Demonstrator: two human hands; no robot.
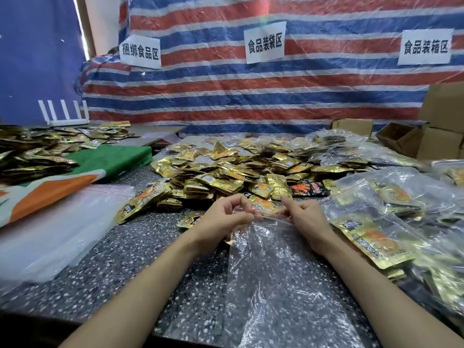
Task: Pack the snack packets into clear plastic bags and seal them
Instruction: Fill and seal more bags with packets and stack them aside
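Clear plastic bag (pixel 276 285), 1, is pinched at its mouth by 2 hands: left hand (pixel 223 221), right hand (pixel 307 222).

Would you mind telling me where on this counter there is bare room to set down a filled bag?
The widest bare counter lies between the stack of empty bags on the left and the left forearm. A smaller strip sits between the green cloth and the packet pile. The centre and the right, under filled bags, are crowded.
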